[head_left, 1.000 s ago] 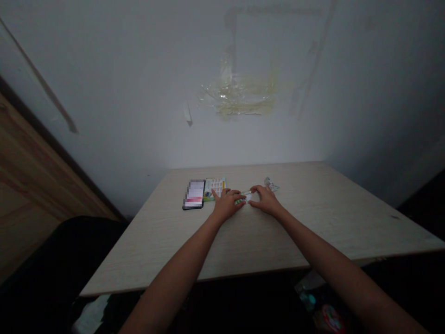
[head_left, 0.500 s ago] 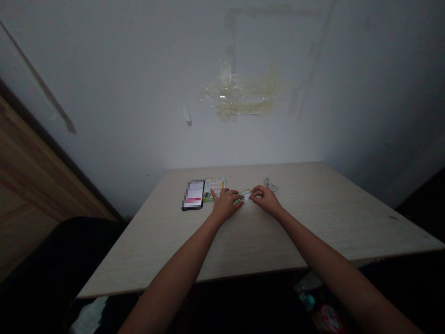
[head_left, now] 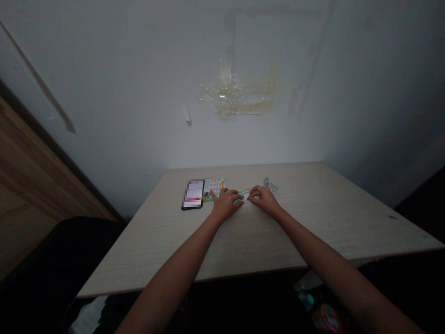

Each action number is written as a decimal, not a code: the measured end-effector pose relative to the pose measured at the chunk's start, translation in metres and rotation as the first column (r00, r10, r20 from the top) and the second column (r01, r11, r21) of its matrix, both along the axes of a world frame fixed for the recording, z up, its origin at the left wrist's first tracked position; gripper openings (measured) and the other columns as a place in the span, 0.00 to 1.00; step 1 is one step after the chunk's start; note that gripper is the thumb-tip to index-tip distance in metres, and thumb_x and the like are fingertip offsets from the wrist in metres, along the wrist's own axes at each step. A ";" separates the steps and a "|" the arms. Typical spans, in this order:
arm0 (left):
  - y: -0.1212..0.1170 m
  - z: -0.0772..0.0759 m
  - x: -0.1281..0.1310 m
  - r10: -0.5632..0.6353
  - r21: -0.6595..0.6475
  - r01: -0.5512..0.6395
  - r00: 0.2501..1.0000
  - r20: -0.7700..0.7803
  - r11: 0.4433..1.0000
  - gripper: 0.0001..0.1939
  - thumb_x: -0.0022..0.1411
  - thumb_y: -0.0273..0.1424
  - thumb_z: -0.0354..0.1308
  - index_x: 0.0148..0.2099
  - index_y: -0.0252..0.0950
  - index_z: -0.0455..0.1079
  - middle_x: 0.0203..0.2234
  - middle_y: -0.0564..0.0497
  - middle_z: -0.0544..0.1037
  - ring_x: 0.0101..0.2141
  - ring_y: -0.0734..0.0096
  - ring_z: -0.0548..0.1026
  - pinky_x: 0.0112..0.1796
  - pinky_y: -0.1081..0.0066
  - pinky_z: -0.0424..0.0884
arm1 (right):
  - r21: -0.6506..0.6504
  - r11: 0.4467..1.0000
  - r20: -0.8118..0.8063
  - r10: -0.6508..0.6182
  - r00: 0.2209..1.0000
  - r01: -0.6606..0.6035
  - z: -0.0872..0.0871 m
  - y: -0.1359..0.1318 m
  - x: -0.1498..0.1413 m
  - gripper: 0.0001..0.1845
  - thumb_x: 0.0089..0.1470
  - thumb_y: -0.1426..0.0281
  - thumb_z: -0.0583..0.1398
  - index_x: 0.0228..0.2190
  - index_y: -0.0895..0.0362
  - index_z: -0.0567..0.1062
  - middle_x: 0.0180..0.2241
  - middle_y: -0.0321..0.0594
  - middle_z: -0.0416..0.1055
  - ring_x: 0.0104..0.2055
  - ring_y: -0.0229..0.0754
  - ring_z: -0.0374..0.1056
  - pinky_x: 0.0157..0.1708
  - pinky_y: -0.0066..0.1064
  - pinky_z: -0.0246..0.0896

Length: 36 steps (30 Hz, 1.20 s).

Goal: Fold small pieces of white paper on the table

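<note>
My left hand (head_left: 225,204) lies with its fingers spread over the left part of a small white, green and yellow printed card (head_left: 245,195), pressing it on the table. At the card's right end, my right hand (head_left: 263,198) is closed in a pinch on its edge; the fingertips hide the exact grip. Under and beyond my left thumb is a printed sheet or booklet (head_left: 215,184) with rows of small pictures. Left of it lies a phone (head_left: 193,195) with its screen lit and partly blurred out.
A crumpled printed scrap (head_left: 270,184) lies just beyond my right hand. The pale wooden table (head_left: 160,246) meets a wall (head_left: 139,93) with yellowed tape at the back. Below the front edge at right, a bottle with a teal cap (head_left: 308,301) and a pink item (head_left: 328,317) show dimly.
My right hand has shifted very slightly left along the card. My left hand stays in place on the card, and the phone and sheet have not moved.
</note>
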<state>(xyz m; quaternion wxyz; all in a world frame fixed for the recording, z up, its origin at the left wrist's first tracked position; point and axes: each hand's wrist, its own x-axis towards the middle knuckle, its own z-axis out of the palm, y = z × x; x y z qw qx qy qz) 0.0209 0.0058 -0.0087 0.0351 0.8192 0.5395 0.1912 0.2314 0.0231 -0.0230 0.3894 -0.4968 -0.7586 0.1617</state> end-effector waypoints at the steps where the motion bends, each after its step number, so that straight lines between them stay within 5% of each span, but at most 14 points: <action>1: 0.000 0.000 0.000 -0.001 -0.002 0.001 1.000 -0.002 1.000 0.14 0.65 0.47 0.55 0.51 0.60 0.74 0.57 0.57 0.73 0.61 0.47 0.59 0.55 0.22 0.30 | 0.011 1.000 0.009 -0.021 1.000 0.021 -0.001 0.002 0.000 0.07 0.48 0.68 0.65 0.32 0.55 0.75 0.36 0.39 0.79 0.42 0.45 0.72 0.47 0.37 0.62; 22: -0.001 0.003 0.000 0.002 -0.028 -0.002 1.000 0.007 1.000 0.14 0.65 0.48 0.55 0.51 0.61 0.74 0.58 0.59 0.72 0.62 0.47 0.57 0.56 0.23 0.30 | 0.067 0.953 0.171 -0.303 0.938 0.296 0.006 0.010 -0.007 0.06 0.55 0.69 0.61 0.37 0.53 0.72 0.34 0.39 0.77 0.46 0.48 0.67 0.44 0.38 0.60; 36: 0.000 0.002 -0.001 -0.017 -0.019 0.017 1.000 -0.005 1.000 0.15 0.65 0.48 0.54 0.51 0.60 0.74 0.57 0.57 0.73 0.61 0.48 0.58 0.56 0.24 0.30 | 0.089 0.980 0.130 -0.186 0.974 0.175 0.003 0.008 -0.003 0.10 0.54 0.70 0.61 0.40 0.54 0.73 0.36 0.39 0.77 0.47 0.47 0.66 0.49 0.40 0.61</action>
